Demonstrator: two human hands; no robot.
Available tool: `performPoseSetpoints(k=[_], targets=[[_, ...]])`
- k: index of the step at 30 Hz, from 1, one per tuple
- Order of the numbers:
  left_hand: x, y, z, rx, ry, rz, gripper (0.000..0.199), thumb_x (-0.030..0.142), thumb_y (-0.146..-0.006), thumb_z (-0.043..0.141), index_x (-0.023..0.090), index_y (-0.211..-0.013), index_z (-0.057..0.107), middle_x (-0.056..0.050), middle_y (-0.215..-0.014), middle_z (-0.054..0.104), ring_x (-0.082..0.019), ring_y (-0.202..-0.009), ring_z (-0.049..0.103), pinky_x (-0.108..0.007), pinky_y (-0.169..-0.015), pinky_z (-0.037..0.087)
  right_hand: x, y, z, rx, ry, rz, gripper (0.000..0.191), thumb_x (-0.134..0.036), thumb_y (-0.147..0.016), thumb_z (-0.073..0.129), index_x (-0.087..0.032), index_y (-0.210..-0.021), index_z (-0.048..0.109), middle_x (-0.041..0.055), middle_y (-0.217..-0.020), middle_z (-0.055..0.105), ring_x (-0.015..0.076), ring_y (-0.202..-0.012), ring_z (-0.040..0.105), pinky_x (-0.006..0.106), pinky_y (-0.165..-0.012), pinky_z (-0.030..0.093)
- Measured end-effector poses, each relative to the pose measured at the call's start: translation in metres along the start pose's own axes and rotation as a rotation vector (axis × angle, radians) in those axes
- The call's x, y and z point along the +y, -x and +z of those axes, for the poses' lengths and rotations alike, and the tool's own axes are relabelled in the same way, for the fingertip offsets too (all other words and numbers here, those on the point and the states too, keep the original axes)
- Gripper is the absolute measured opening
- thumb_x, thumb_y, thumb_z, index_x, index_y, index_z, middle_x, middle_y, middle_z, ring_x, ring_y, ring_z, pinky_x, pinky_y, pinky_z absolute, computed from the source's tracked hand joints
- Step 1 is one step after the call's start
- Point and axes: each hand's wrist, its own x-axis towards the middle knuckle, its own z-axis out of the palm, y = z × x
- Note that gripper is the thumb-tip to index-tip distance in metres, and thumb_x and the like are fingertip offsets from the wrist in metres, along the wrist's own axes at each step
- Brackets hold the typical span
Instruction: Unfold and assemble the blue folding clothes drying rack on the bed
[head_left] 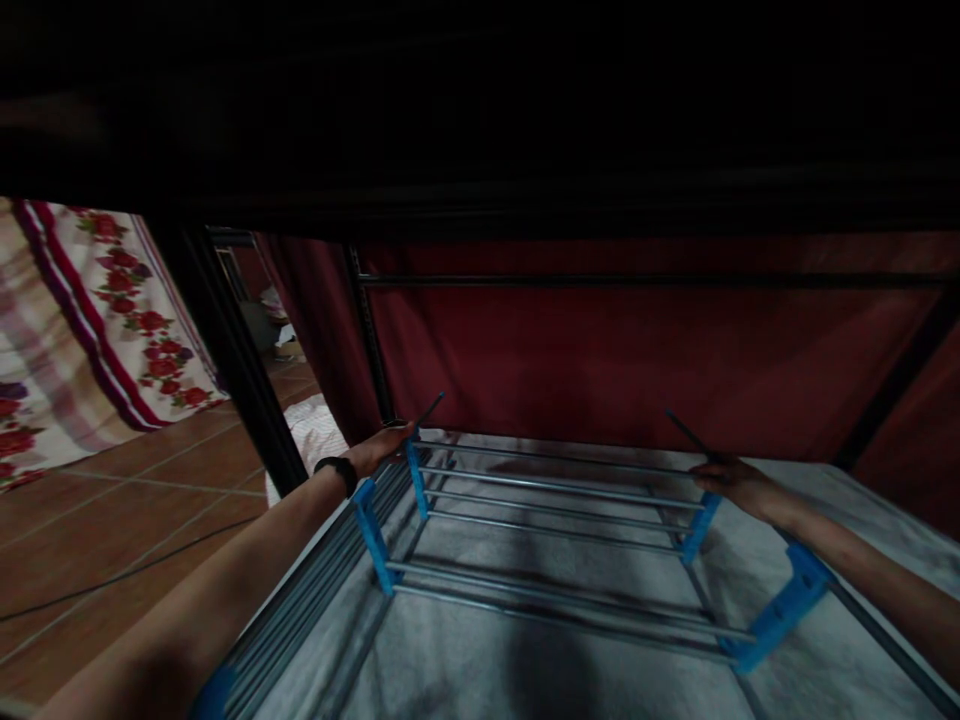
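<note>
Above a pale sheet, the left hand (391, 442) and right hand (731, 482), set wide apart, clasp far blue brackets (417, 478) (700, 527) of a metal-tube rack (559, 485), fingers curled. Loose tubes (315, 580) lie left of it; red curtain (600, 360) behind.

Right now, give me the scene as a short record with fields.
left hand: at far-left blue bracket; black wristband
right hand: at far-right blue bracket
rack: metal tubes joining blue brackets
dark rods: one slanting up beside each hand
surface: pale cloth
behind: red fabric
exact grip: too dim to tell
</note>
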Motion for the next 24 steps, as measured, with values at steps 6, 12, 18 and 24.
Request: performPoseSetpoints(k=[6, 12, 18, 24], targets=[[-0.022, -0.024, 0.000, -0.103, 0.088, 0.014, 0.072, 0.079, -0.064, 0.073, 0.020, -0.105, 0.065, -0.012, -0.108, 0.074, -0.032, -0.112, 0.068, -0.039, -0.086, 0.056, 0.000, 0.000, 0.001, 0.036, -0.022, 0.064, 0.048, -0.068, -0.063, 0.067, -0.026, -0.083, 0.082, 0.0131, -0.109, 0.077, 0.0366, -0.106, 0.069, 0.043, -0.095, 0.054], [-0.017, -0.011, -0.004, -0.158, 0.011, 0.064, 0.080, 0.086, -0.060, 0.070, 0.020, -0.105, 0.065, -0.013, -0.115, 0.074, -0.034, -0.121, 0.064, -0.042, -0.091, 0.055, 0.006, -0.004, 0.004, 0.048, -0.036, 0.085, 0.051, -0.069, -0.062, 0.068, -0.024, -0.082, 0.082, 0.0149, -0.112, 0.076, 0.0392, -0.105, 0.069, 0.047, -0.095, 0.054], [-0.018, -0.011, -0.002, -0.184, 0.053, 0.071, 0.079, 0.084, -0.059, 0.074, 0.020, -0.104, 0.064, -0.014, -0.114, 0.074, -0.033, -0.119, 0.065, -0.043, -0.092, 0.055, 0.014, -0.005, 0.006, 0.031, -0.030, 0.085, 0.048, -0.066, -0.064, 0.067, -0.024, -0.082, 0.081, 0.0140, -0.114, 0.074, 0.0385, -0.107, 0.069, 0.045, -0.094, 0.054], [-0.005, -0.008, 0.003, -0.065, -0.071, 0.049, 0.073, 0.083, -0.058, 0.074, 0.022, -0.098, 0.067, -0.010, -0.102, 0.077, -0.031, -0.107, 0.071, -0.039, -0.086, 0.057, -0.021, 0.007, 0.000, 0.033, -0.053, 0.069, 0.046, -0.063, -0.066, 0.071, -0.025, -0.089, 0.080, 0.0113, -0.117, 0.073, 0.0370, -0.114, 0.066, 0.043, -0.103, 0.049]])
